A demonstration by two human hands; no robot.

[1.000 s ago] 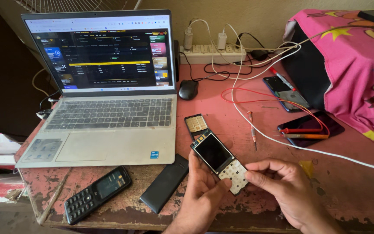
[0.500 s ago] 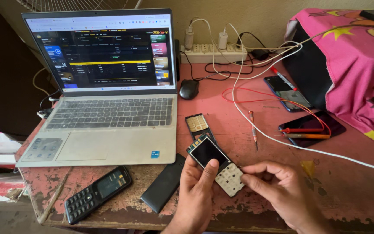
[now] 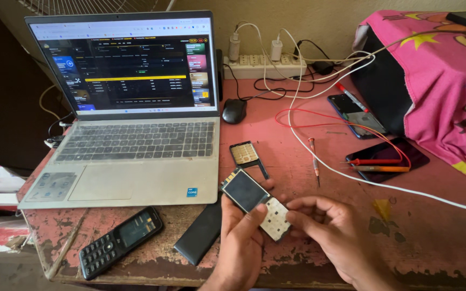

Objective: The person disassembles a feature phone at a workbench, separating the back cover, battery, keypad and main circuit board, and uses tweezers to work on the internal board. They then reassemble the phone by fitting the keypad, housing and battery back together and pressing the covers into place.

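My left hand (image 3: 239,241) grips a bare keypad-phone board (image 3: 254,203) from below, its dark screen up and its white key contacts toward my right hand. Fingertips of my right hand (image 3: 334,238) pinch the keypad end of that board. Just beyond it a small phone frame part (image 3: 246,155) with a gold pad lies flat on the worn pink table (image 3: 438,226). A black rectangular cover (image 3: 200,235) rests on the table to the left of my left wrist.
An open laptop (image 3: 130,134) fills the left half. A black keypad phone (image 3: 120,242) lies near the front edge. A small screwdriver (image 3: 314,161), two smartphones (image 3: 388,159) with probes, a mouse (image 3: 234,110), power strip (image 3: 268,62), cables and a pink cloth-covered box (image 3: 438,81) lie around.
The board and both hands have dropped slightly toward me and the table's front edge. My grip on it is the same.
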